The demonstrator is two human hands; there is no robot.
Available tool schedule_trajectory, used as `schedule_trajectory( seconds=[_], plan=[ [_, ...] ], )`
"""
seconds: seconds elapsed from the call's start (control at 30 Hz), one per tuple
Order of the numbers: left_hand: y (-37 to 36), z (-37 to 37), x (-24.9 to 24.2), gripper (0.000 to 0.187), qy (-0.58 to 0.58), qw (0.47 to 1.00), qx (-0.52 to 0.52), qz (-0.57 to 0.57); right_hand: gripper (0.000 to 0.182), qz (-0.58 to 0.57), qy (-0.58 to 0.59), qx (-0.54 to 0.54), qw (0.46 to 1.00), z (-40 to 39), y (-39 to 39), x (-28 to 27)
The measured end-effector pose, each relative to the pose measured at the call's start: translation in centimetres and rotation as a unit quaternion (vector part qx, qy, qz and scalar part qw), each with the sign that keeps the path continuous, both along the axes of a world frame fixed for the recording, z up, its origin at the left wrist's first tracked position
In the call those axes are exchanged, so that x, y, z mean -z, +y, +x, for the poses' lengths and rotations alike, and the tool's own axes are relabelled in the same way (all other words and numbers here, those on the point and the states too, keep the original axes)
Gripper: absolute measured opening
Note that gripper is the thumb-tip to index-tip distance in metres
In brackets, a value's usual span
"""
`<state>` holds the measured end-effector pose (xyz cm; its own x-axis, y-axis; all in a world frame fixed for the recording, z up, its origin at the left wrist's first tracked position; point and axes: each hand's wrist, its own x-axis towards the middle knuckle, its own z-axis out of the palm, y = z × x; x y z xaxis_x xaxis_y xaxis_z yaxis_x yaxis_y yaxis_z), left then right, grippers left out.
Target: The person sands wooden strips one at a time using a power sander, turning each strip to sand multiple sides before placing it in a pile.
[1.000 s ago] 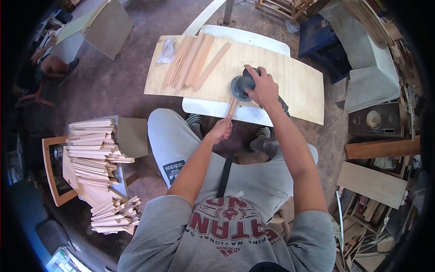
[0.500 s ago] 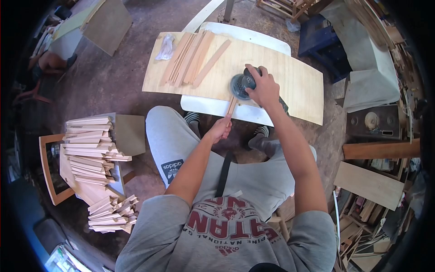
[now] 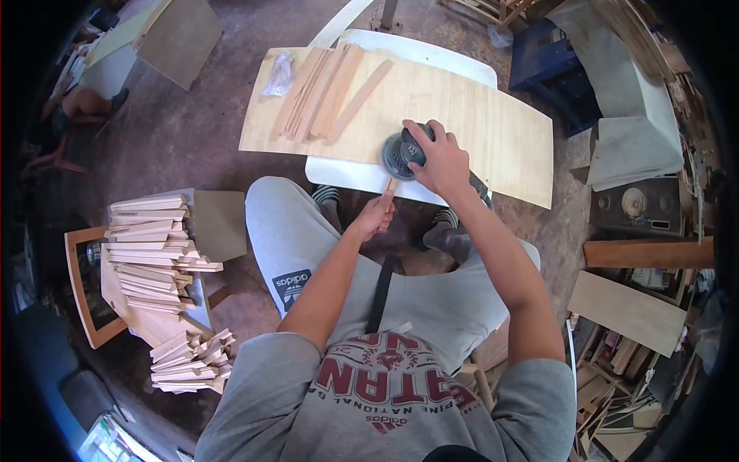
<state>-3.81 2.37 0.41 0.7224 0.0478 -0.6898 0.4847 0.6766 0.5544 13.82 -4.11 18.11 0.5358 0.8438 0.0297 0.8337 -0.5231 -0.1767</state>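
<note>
My right hand (image 3: pixel 445 160) is wrapped round the top of a dark orbital sander (image 3: pixel 398 156), whose round pad lies over the front edge of the plywood board (image 3: pixel 508 146). Beneath the pad runs a thin wooden strip (image 3: pixel 391 185); most of it is hidden by the sander. The strip's near end is pinched in my left hand (image 3: pixel 375 215), just in front of the white tabletop (image 3: pixel 346 171). On the board's left part lie several wooden strips (image 3: pixel 319 92) side by side, with one strip (image 3: pixel 360 102) set apart at a slant.
A clear plastic bag (image 3: pixel 280 74) rests at the board's left end. Several stacked strips (image 3: pixel 150 246) stand at my left, with another pile (image 3: pixel 191 360) nearer. A speaker box (image 3: pixel 634 206) and wood scraps (image 3: pixel 616 385) lie to the right. A person's leg (image 3: pixel 85 100) shows far left.
My right hand has brought the sander slightly nearer to me along the strip, so less of the strip shows. My left hand keeps its hold on the near end.
</note>
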Motion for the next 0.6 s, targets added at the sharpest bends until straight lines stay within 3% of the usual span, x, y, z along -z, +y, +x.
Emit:
schedule_trajectory(
  seconds=[0.3, 0.6],
  plan=[
    [0.2, -0.1, -0.2, 0.054, 0.003, 1.0, 0.007, -0.014, 0.087, 0.017, -0.015, 0.101, 0.995, 7.9, 2.4, 1.0],
    [0.3, 0.0, -0.6, 0.056, 0.007, 1.0, 0.0, -0.002, 0.089, 0.009, 0.048, 0.02, 0.999, -0.2, -0.8, -0.2]
  ],
)
